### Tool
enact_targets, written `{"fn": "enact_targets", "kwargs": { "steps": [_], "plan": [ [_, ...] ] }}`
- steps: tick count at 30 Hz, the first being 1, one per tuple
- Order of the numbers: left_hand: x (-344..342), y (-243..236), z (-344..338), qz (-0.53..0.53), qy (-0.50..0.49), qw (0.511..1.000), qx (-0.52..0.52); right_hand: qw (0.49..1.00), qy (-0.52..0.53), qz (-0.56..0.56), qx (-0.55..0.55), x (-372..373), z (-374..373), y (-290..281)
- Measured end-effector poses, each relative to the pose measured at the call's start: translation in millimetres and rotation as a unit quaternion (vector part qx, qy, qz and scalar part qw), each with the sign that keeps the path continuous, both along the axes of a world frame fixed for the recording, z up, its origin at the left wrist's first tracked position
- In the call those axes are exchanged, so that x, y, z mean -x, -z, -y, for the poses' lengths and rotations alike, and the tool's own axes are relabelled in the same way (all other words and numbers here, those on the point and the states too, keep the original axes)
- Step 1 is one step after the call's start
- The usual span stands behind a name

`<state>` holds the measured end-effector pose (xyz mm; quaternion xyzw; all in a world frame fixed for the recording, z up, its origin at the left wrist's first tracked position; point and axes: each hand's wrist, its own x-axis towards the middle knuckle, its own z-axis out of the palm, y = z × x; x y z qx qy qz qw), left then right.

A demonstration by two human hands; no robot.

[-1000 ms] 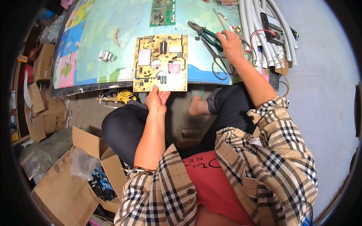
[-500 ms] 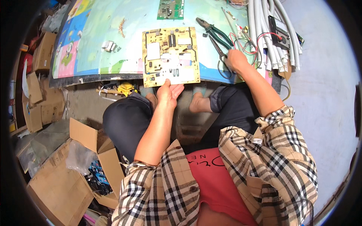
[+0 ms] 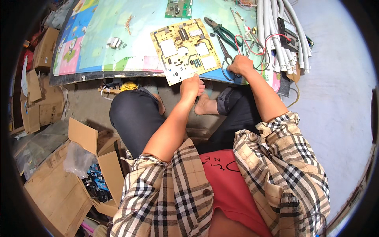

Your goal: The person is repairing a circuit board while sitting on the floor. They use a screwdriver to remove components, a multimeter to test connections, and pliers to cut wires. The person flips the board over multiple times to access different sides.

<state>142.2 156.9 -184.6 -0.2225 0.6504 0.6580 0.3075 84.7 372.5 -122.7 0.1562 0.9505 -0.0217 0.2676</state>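
In the head view, a cardboard box (image 3: 111,173) sits at lower left. Near the centre, my left hand (image 3: 191,87) pinches the near edge of a yellow circuit board (image 3: 184,50), which is turned slantwise in the upper middle, one corner past the edge of the mat-covered table (image 3: 114,60). To its right, my right hand (image 3: 241,65) curls its fingers at the handles of the scissors (image 3: 225,52); I cannot tell whether it grips them. Beyond lie green-handled pliers (image 3: 222,30), a black meter (image 3: 288,36) at upper right and a green circuit board (image 3: 178,8) at the top.
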Motion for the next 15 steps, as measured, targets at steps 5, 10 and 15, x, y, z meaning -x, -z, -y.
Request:
{"fn": "enact_targets", "kwargs": {
  "steps": [5, 10, 15],
  "plan": [
    [2, -47, 7, -0.390, 0.116, 0.856, 0.319, 0.995, 0.006, -0.089, 0.047, -10, -16, 29],
    [30, -24, 20, -0.512, 0.129, 0.747, 0.404, 0.892, 0.174, -0.033, 0.415, -46, -9, 14],
    [37, -23, 17, -0.459, 0.260, 0.750, 0.398, 0.917, 0.171, -0.145, 0.331, -106, -7, 6]
  ]
}}
